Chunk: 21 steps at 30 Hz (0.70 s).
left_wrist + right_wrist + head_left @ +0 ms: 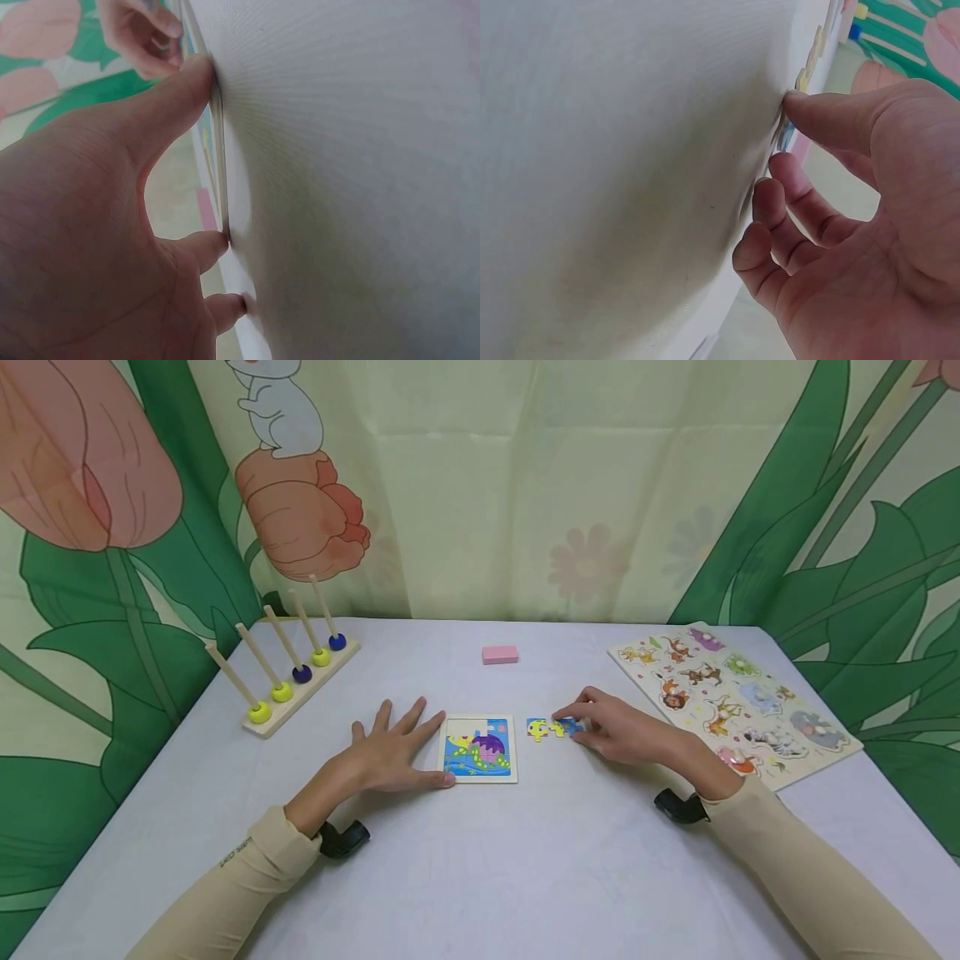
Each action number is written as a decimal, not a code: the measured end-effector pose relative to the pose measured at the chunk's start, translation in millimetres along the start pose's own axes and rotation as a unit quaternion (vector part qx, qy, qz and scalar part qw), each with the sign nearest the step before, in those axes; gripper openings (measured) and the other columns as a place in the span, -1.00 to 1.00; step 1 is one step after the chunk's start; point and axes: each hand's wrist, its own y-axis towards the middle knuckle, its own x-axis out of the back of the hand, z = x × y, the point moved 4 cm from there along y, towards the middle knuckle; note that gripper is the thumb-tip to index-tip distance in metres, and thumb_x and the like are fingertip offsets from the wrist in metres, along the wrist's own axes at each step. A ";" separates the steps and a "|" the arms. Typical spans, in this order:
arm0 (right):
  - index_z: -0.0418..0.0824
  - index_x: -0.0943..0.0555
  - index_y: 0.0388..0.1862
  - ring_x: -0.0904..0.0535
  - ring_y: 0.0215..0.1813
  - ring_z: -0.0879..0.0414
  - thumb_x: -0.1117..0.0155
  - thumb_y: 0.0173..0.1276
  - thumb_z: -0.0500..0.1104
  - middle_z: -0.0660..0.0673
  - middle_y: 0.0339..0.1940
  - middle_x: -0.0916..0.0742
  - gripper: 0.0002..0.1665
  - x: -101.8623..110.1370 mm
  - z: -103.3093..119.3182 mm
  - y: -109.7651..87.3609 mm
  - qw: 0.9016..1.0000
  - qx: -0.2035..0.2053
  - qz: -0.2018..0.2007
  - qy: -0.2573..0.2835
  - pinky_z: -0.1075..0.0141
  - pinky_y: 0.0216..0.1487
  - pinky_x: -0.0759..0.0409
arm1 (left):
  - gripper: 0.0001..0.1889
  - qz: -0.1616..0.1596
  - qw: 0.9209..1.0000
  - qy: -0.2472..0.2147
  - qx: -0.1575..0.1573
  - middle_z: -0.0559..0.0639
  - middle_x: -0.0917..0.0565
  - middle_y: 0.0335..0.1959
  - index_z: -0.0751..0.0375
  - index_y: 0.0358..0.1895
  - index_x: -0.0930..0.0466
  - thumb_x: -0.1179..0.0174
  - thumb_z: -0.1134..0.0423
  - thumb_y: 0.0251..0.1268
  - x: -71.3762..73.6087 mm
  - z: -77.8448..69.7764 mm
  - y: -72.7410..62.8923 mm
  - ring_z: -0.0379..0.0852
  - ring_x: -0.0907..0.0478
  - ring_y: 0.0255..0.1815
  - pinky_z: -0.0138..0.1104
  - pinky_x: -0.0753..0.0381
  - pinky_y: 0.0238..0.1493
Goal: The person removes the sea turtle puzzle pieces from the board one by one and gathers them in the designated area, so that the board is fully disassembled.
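A small square jigsaw puzzle in a pale wooden frame lies on the table, its picture partly filled, with a bare patch at the upper left. My left hand is spread beside it, thumb on the lower left corner and index fingertip at the upper left one; in the left wrist view, the thumb rests on the frame edge. Right of the frame, loose yellow-and-blue puzzle pieces lie in a row. My right hand pinches a blue puzzle piece at the row's right end, thumb and fingers partly covering it.
A wooden peg stand with yellow and blue beads stands at the left. A pink block lies behind the puzzle. At the right, close to my right forearm, is a large animal puzzle board. A printed curtain hangs behind the table.
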 end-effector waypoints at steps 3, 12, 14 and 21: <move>-0.04 -0.68 0.36 -0.47 -0.09 0.11 -0.31 0.53 -0.28 -0.12 0.04 -0.61 -0.54 0.2 -0.8 0.6 1.000 -0.002 0.006 0.001 0.29 -0.04 -0.50 | 0.12 0.000 1.000 0.000 0.000 0.13 0.14 0.82 -0.17 0.75 -0.01 -0.19 -0.57 0.21 0.2 0.0 -0.1 0.62 0.26 0.73 0.69 0.09 0.43; -0.04 -0.68 0.36 -0.47 -0.10 0.11 -0.30 0.53 -0.29 -0.15 0.05 -0.61 -0.53 0.4 -1.1 1.5 1.000 -0.003 0.011 0.001 0.31 -0.05 -0.50 | 0.12 -0.001 1.000 -0.002 0.000 0.11 0.14 0.82 -0.18 0.75 -0.01 -0.20 -0.57 0.20 -0.9 0.4 -0.2 0.60 0.26 0.74 0.68 0.11 0.44; -0.05 -0.68 0.36 -0.47 -0.10 0.11 -0.30 0.53 -0.29 -0.16 0.05 -0.61 -0.53 0.1 -0.7 1.6 1.000 -0.002 0.010 0.002 0.31 -0.05 -0.49 | 0.12 0.000 1.000 -0.002 0.000 0.11 0.14 0.82 -0.18 0.75 -0.01 -0.20 -0.57 0.21 -0.9 0.3 -0.4 0.60 0.26 0.74 0.68 0.11 0.44; -0.05 -0.67 0.39 -0.48 -0.09 0.11 -0.30 0.54 -0.28 -0.17 0.09 -0.61 -0.52 -0.3 0.5 1.4 1.000 -0.008 0.014 -0.002 0.29 -0.04 -0.51 | 0.12 0.000 1.000 0.002 0.000 0.11 0.14 0.82 -0.19 0.75 -0.01 -0.19 -0.57 0.21 -0.6 0.3 -0.4 0.60 0.26 0.74 0.68 0.10 0.44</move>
